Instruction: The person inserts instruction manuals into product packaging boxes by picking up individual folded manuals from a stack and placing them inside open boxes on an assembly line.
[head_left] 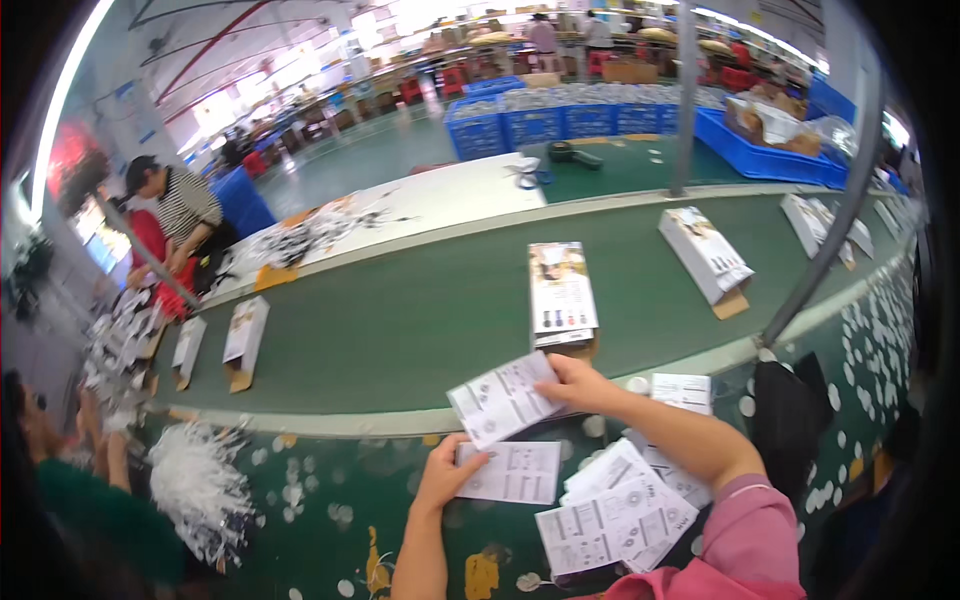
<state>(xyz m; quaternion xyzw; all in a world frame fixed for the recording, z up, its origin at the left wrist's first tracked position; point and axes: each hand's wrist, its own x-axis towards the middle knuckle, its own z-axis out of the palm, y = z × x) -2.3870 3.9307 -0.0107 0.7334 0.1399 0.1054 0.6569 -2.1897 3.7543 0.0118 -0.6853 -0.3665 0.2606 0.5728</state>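
Between the thumb and fingers of my right hand (574, 384) is a printed instruction leaflet (497, 402), tilted just below the near end of an open white carton (563, 285) on the green conveyor belt. My left hand (440, 474) grips another instruction leaflet (522, 473) by its left edge, low over the green table. Beneath my right forearm lies a loose, fanned pile of similar leaflets (610, 515). A further leaflet stack (682, 392) sits partly hidden behind that forearm.
More cartons (705, 255) lie along the conveyor belt (420, 310). A heap of white strips (200, 485) is on the table at left, a black cloth-like item (790, 410) at right. Metal posts (835, 215) rise beside the belt. Co-workers (180, 205) sit at left; blue crates (585, 120) stand beyond.
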